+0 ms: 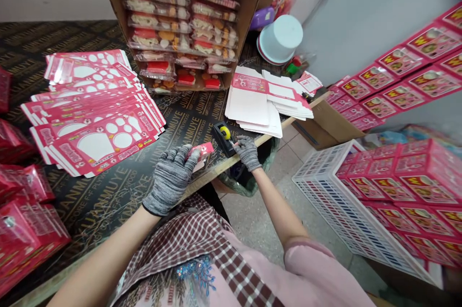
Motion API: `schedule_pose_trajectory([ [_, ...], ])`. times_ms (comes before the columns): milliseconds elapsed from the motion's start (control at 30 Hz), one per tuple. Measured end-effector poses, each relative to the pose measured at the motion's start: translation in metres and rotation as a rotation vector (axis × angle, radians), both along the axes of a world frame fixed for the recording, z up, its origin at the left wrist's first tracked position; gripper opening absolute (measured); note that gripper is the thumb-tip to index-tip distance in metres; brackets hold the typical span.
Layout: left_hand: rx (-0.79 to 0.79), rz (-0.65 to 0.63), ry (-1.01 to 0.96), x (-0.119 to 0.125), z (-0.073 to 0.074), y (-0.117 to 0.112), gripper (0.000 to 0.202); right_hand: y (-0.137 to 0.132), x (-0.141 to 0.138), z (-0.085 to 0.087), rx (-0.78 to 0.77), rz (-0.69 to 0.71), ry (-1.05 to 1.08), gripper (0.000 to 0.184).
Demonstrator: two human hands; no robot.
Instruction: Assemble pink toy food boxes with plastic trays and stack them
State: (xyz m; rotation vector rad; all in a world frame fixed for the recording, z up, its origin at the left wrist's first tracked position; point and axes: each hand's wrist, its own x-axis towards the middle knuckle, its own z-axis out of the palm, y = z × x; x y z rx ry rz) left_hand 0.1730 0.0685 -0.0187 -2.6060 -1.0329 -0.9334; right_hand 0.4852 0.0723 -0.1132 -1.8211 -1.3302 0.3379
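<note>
In my left hand (172, 177), gloved in grey knit, a small pink-and-white printed box (202, 150) is gripped between thumb and fingers, just above the table edge. A black tape dispenser (219, 136) with a yellow-cored roll (225, 132) stands to the right of the box. My right hand (247, 153), in a matching glove, is closed at the front end of the dispenser, its fingertips pinching at the tape; the strip itself is hard to make out. Flat pink printed cartons (104, 119) lie fanned out left of my left hand.
An open brown box (252, 4) of packed bags stands at the back. White and pink card sheets (252, 105) lie right of it. Pink packs are piled at far left. A white crate (321, 172) of pink boxes and a bin bag (249, 186) are beyond the table edge.
</note>
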Motion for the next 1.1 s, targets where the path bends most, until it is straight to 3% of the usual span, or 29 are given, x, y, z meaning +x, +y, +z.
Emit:
schedule_pose_trajectory([
  [233,-0.101,0.008,-0.077,-0.003,-0.001,0.007,0.03,-0.035,-0.012,-0.01,0.06,-0.137,0.33,0.017],
  [533,-0.156,0.03,-0.203,-0.002,-0.004,0.006,0.028,-0.038,-0.018,-0.027,0.042,-0.26,0.286,0.019],
  [633,-0.161,0.006,-0.204,-0.002,-0.001,0.007,0.031,-0.043,-0.023,-0.017,0.073,-0.289,0.316,0.027],
  [700,-0.168,0.004,-0.194,-0.003,0.003,0.006,0.033,-0.051,-0.036,0.002,0.084,-0.271,0.384,0.031],
  [767,-0.152,0.005,-0.194,-0.004,0.007,0.004,0.035,-0.06,-0.057,0.03,0.075,-0.16,0.564,0.034],
  [933,-0.127,-0.073,-0.261,-0.011,0.008,0.003,0.029,-0.064,-0.119,0.104,-0.153,0.449,1.225,0.04],
  [1000,-0.169,-0.109,-0.282,-0.014,0.007,0.004,0.026,-0.058,-0.134,0.116,-0.261,0.595,1.38,0.04],
  [1100,-0.204,-0.158,-0.307,-0.019,0.005,0.004,0.025,-0.048,-0.144,0.114,-0.334,0.661,1.51,0.037],
])
